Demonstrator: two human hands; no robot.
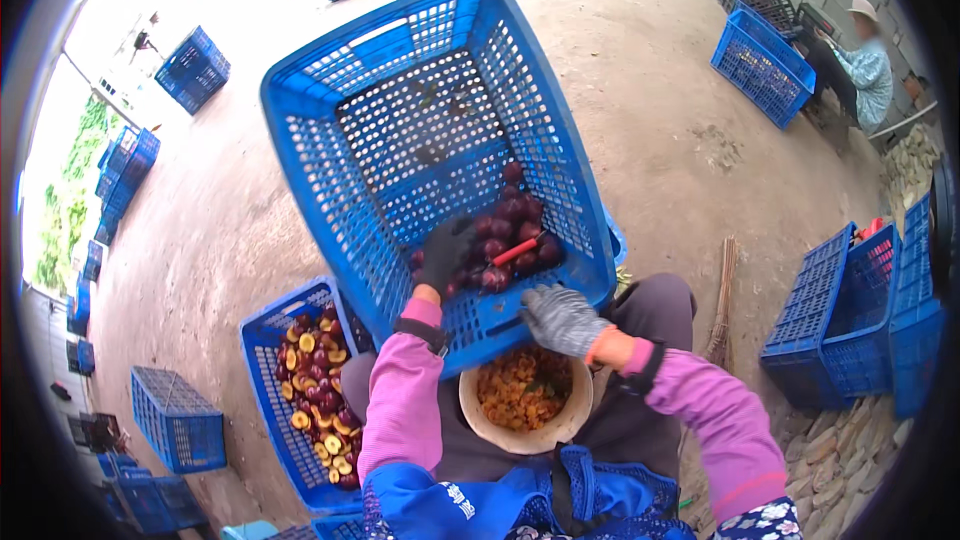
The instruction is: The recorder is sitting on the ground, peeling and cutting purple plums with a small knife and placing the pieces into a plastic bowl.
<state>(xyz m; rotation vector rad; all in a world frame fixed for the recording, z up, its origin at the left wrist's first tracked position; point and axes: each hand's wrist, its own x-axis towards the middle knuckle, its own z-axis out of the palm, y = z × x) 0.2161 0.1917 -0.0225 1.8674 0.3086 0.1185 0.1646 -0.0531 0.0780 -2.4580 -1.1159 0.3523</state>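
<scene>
**Plums in a tipped blue crate**

Plums (505,230), dark red and whole, lie heaped in the low near corner of the big blue crate (400,90), which tilts up across the centre of the frame with its open side toward me. I see my left hand (445,252), in a dark glove, inside the crate with fingers curled down on the fruit at the left edge of the heap; whether it grips a plum I cannot tell. My right hand (562,318), in a grey knit glove, closes over the crate's near rim at lower centre. A red-handled tool (518,250) lies among the plums, just beside my left hand.

Below the rim, at bottom centre, a pale round bowl (470,410) rests on my lap, holding yellowish pits or scraps. At lower left a second blue crate (262,380) on the floor holds halved plums (318,390), their yellow flesh showing. Empty blue crates stand at right, and another person (865,65) sits at upper right.
</scene>
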